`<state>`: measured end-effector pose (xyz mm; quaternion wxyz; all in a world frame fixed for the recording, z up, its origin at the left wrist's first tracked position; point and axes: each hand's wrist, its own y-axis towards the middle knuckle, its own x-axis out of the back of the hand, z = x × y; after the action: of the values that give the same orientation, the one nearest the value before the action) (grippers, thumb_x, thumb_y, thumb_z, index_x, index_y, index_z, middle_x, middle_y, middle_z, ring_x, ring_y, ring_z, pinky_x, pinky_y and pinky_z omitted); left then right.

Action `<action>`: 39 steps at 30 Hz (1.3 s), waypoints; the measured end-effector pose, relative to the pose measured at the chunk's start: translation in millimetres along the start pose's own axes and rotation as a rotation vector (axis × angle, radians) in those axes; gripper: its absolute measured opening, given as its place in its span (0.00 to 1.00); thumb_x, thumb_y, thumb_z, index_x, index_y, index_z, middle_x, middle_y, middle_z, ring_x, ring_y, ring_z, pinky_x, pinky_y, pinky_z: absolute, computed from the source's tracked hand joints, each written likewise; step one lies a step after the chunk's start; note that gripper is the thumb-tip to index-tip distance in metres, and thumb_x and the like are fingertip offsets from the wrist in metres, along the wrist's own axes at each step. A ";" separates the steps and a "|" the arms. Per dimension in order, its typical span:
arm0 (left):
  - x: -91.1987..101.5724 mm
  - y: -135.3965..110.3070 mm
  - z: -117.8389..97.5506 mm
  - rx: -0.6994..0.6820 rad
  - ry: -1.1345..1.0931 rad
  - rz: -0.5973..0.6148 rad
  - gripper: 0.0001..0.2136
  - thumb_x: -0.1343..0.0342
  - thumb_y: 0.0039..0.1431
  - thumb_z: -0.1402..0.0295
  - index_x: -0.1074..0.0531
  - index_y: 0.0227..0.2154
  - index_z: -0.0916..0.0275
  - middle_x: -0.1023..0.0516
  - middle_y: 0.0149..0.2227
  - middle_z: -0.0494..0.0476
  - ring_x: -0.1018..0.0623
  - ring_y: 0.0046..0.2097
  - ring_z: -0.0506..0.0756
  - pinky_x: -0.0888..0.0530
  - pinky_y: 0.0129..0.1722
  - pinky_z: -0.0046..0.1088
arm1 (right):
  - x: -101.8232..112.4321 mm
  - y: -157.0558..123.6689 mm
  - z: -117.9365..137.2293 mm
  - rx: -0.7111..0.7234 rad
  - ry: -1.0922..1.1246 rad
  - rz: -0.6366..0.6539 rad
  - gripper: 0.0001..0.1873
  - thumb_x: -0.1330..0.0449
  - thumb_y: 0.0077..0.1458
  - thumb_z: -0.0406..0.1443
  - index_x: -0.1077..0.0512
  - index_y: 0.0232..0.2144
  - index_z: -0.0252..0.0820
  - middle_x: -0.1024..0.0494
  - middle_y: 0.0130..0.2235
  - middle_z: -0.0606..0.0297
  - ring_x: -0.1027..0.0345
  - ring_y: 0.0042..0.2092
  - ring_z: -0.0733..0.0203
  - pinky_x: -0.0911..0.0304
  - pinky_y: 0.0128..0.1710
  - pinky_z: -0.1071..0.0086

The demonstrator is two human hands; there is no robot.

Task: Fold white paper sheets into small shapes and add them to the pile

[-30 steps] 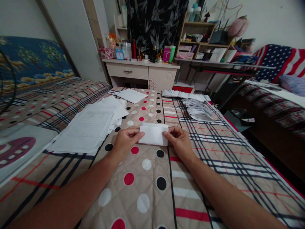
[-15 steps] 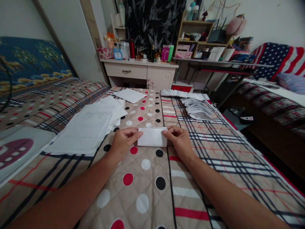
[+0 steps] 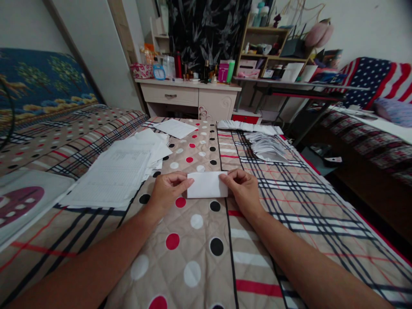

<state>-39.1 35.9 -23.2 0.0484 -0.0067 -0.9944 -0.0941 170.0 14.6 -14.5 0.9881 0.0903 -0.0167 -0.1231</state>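
Note:
A small white folded paper [image 3: 207, 185] is held level between my two hands, just over the dotted bedspread [image 3: 193, 240]. My left hand [image 3: 169, 189] pinches its left end, thumb on the near face and the other fingers curled behind. At the right end my right hand [image 3: 242, 186] grips it the same way. To the left lies a spread stack of printed sheets [image 3: 109, 171]. Beyond it rests a separate white sheet [image 3: 176, 128]. On the right are a fanned pile of folded papers [image 3: 267, 147] and, farther back, a row of folded white papers [image 3: 247, 127].
A clear plastic bag with a purple print [image 3: 32, 197] lies at the left edge. Past the bed's far end stands a white dresser [image 3: 170, 95] crowded with bottles and boxes. A metal-legged desk [image 3: 289, 83] with shelves is at the back right.
The folded paper has shifted very slightly to the right, with both hands still pinching its ends. Everything around it stays in place.

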 end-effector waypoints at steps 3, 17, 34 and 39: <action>-0.5 0.2 -0.3 -0.010 0.016 -0.027 0.07 0.34 0.43 0.65 0.23 0.20 0.64 0.23 0.25 0.53 0.27 0.27 0.49 0.31 0.25 0.22 | 0.3 -0.3 -0.5 0.017 -0.027 -0.005 0.15 0.32 0.45 0.41 0.32 0.18 0.40 0.33 0.20 0.70 0.45 0.23 0.68 0.49 0.23 0.72; -2.6 -1.9 -1.6 0.044 -0.071 -0.057 0.09 0.32 0.41 0.65 0.25 0.20 0.64 0.24 0.22 0.52 0.27 0.24 0.48 0.30 0.23 0.21 | 0.4 -0.9 -2.3 0.085 -0.080 -0.009 0.15 0.32 0.46 0.41 0.32 0.18 0.41 0.30 0.23 0.68 0.41 0.25 0.66 0.45 0.25 0.70; -2.6 -3.3 -2.6 0.008 -0.062 -0.050 0.11 0.32 0.41 0.66 0.28 0.19 0.65 0.26 0.21 0.50 0.29 0.23 0.47 0.33 0.23 0.21 | -0.6 -1.1 -2.3 0.070 -0.090 -0.009 0.15 0.32 0.45 0.41 0.32 0.17 0.40 0.31 0.21 0.68 0.41 0.24 0.66 0.46 0.24 0.71; -2.4 -3.3 -1.7 0.002 -0.066 -0.046 0.12 0.32 0.41 0.65 0.30 0.19 0.65 0.27 0.21 0.50 0.29 0.24 0.47 0.33 0.24 0.21 | -1.2 -1.3 -2.3 0.043 -0.061 -0.012 0.16 0.32 0.44 0.40 0.34 0.16 0.41 0.31 0.22 0.68 0.41 0.24 0.66 0.46 0.23 0.70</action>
<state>-36.6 32.3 -22.3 0.0134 0.0134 -0.9954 -0.0938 168.6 14.0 -17.0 0.9842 0.1080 -0.0492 -0.1314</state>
